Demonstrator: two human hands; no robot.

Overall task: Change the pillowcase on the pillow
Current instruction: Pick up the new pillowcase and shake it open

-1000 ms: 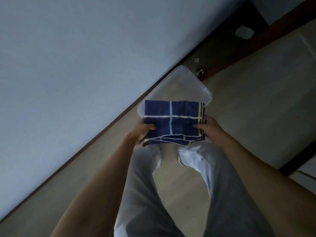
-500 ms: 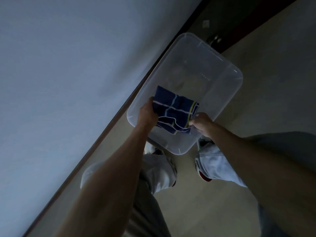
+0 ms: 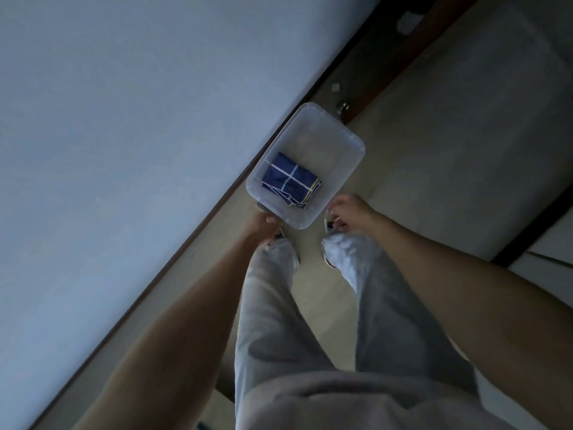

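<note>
You face a plain pale wall (image 3: 130,144) in dim light. A dark baseboard (image 3: 173,268) runs diagonally where it meets the pale floor (image 3: 434,156). A dark wooden door frame (image 3: 400,54) stands at upper right.

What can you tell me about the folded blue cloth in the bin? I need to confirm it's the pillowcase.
The folded blue cloth is dark navy fabric with thin white crossing stripes and a yellow stripe along one edge. It is folded into a rough rectangle, its layered edges showing on the near side. It lies flat on the bottom of the clear plastic bin, in the near-left part. Neither hand touches it. Whether it is a pillowcase cannot be told.
</note>
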